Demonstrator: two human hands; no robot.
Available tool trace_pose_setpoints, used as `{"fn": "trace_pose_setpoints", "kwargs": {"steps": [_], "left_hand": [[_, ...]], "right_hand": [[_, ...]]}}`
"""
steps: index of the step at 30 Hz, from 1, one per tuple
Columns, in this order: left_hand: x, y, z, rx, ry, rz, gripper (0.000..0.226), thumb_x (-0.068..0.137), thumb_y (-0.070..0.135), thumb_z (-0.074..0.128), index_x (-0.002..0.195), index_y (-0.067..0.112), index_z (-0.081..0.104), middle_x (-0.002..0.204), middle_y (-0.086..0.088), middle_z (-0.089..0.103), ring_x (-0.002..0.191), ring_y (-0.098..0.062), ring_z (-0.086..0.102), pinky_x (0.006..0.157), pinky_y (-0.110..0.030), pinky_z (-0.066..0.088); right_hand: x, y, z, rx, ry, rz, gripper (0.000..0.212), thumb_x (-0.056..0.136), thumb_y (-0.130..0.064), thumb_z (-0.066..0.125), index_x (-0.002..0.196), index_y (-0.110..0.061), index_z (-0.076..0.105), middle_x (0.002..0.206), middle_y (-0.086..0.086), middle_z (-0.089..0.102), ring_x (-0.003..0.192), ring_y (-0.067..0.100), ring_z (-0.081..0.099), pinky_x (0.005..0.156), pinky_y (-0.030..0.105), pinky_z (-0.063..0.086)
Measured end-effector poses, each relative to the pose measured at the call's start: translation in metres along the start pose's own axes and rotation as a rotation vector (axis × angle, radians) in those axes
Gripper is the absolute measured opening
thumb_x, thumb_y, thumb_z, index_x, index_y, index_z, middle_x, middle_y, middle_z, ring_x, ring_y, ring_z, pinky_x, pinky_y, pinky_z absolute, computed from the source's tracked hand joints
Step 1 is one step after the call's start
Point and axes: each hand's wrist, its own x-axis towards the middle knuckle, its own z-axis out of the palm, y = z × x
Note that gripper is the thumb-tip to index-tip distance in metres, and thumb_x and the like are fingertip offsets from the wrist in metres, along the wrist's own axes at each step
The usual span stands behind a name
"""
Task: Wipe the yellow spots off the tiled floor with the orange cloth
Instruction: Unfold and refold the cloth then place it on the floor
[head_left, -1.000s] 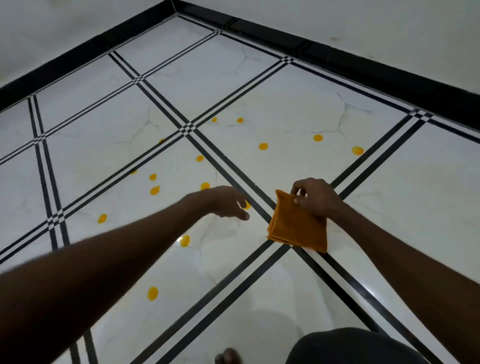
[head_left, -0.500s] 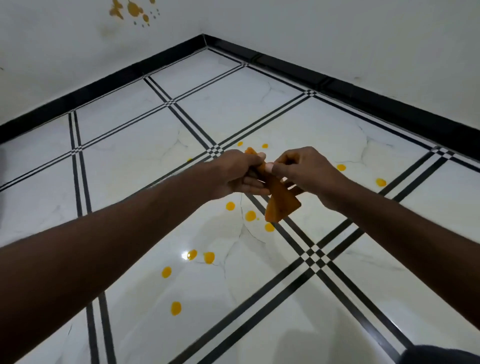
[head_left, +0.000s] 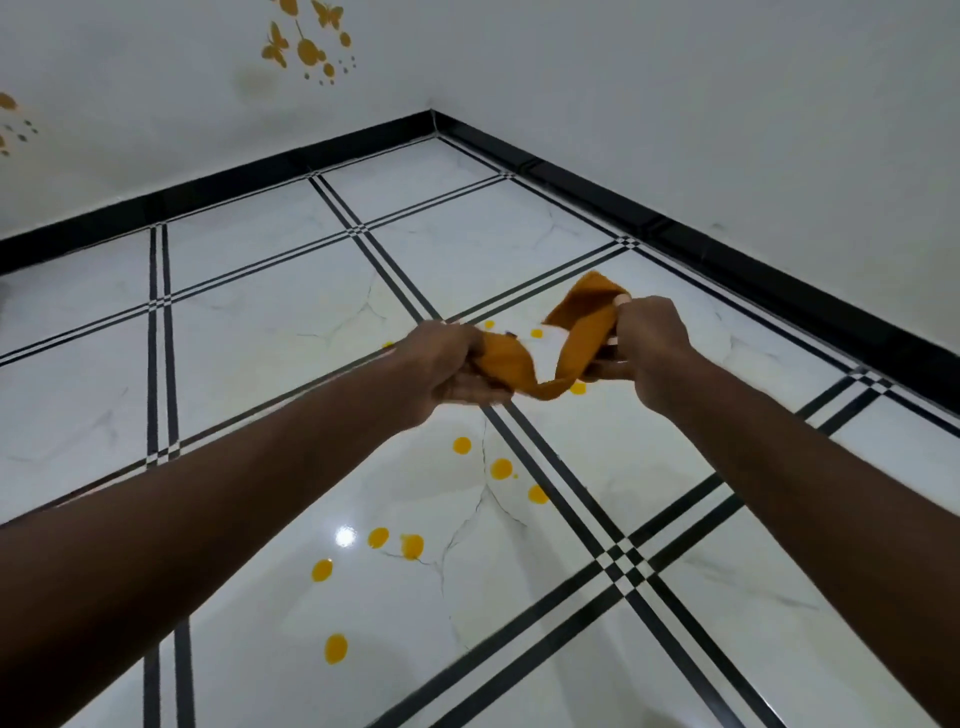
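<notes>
Orange cloth (head_left: 563, 358) held in the air between our hands: left hand (head_left: 447, 364) and right hand (head_left: 644, 348) each grip an end. Yellow spots (head_left: 501, 468) lie below, nearer us.

White walls (head_left: 675, 104) with orange butterfly decals (head_left: 304, 44) above a black skirting (head_left: 727, 260).

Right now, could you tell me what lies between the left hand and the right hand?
Head view: the cloth, gripped by the left hand and right hand, sags between them above the floor.
</notes>
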Motion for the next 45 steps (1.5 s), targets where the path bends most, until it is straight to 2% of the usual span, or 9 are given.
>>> {"fn": "trace_pose_setpoints", "kwargs": {"steps": [6,14,17,22,25,28,35,39,45], "left_hand": [[-0.005,-0.042,-0.016,0.322,-0.37,-0.473,0.048,0.101,0.029,0.052,0.116,-0.014,0.063,0.107,-0.031,0.071,0.089,-0.038,0.074,0.08,-0.039,0.062],[0.009,-0.003,-0.008,0.092,-0.527,0.185,0.074,0.083,0.02,0.076,0.148,0.022,0.041,0.145,0.002,0.055,0.135,-0.021,0.05,0.112,-0.042,0.039],[0.006,0.007,-0.007,0.034,-0.429,0.301,0.068,0.079,0.028,0.074,0.142,0.019,0.051,0.137,-0.001,0.063,0.128,-0.023,0.057,0.107,-0.043,0.046],[0.007,0.008,-0.008,0.058,-0.182,0.261,0.064,0.071,0.042,0.078,0.127,0.015,0.063,0.121,-0.004,0.071,0.116,-0.028,0.064,0.102,-0.052,0.05],[0.008,0.014,-0.003,0.047,-0.085,0.233,0.048,0.079,0.036,0.08,0.119,0.014,0.065,0.117,-0.007,0.071,0.111,-0.03,0.065,0.099,-0.054,0.052],[0.006,0.026,-0.002,0.053,0.021,0.202,0.062,0.075,0.032,0.085,0.126,0.009,0.059,0.121,-0.011,0.068,0.112,-0.034,0.064,0.099,-0.057,0.051],[-0.004,0.054,-0.021,0.226,0.112,0.189,0.065,0.07,0.023,0.089,0.12,-0.003,0.057,0.119,-0.015,0.064,0.099,-0.026,0.064,0.064,-0.031,0.057],[-0.01,0.056,-0.03,0.364,0.035,0.331,0.077,0.075,0.016,0.085,0.142,0.007,0.048,0.127,-0.01,0.058,0.107,-0.028,0.063,0.081,-0.034,0.06],[-0.016,0.056,-0.028,0.775,0.1,0.599,0.029,0.083,0.028,0.079,0.107,0.013,0.075,0.096,-0.005,0.076,0.089,-0.02,0.074,0.081,-0.035,0.062]], "right_hand": [[-0.002,-0.018,0.008,0.056,-0.003,-0.118,0.032,0.11,-0.036,0.039,0.132,-0.017,0.053,0.123,0.012,0.065,0.109,0.035,0.067,0.094,0.056,0.058],[-0.016,-0.044,-0.007,0.319,-0.243,-0.087,0.035,0.109,-0.03,0.044,0.137,-0.011,0.056,0.115,0.01,0.07,0.097,0.026,0.07,0.062,0.036,0.058],[-0.011,-0.038,-0.015,0.39,-0.222,0.006,0.031,0.108,-0.026,0.047,0.131,-0.009,0.058,0.117,0.014,0.07,0.089,0.024,0.069,0.054,0.029,0.059],[-0.007,-0.018,-0.015,0.269,-0.242,0.054,0.015,0.1,-0.02,0.064,0.107,-0.006,0.063,0.116,0.023,0.068,0.094,0.027,0.069,0.074,0.036,0.059],[-0.01,-0.008,-0.013,0.115,-0.35,0.05,0.055,0.093,-0.014,0.071,0.142,0.001,0.049,0.143,0.023,0.054,0.11,0.036,0.062,0.078,0.042,0.057],[-0.01,-0.012,-0.017,0.006,-0.379,-0.074,0.081,0.089,-0.005,0.075,0.156,-0.014,0.031,0.135,0.02,0.052,0.116,0.039,0.06,0.081,0.04,0.056],[-0.012,-0.023,-0.02,-0.244,-0.16,-0.49,0.02,0.084,-0.004,0.079,0.097,-0.018,0.073,0.095,0.014,0.075,0.096,0.033,0.074,0.082,0.039,0.064],[-0.014,-0.023,-0.017,-0.317,-0.045,-0.539,0.017,0.081,-0.008,0.083,0.089,-0.018,0.073,0.088,0.01,0.075,0.088,0.029,0.074,0.085,0.047,0.064],[-0.025,-0.038,-0.021,-0.552,0.022,-0.65,0.017,0.083,-0.018,0.082,0.081,-0.025,0.066,0.079,-0.004,0.067,0.083,0.016,0.066,0.075,0.031,0.052]]}}
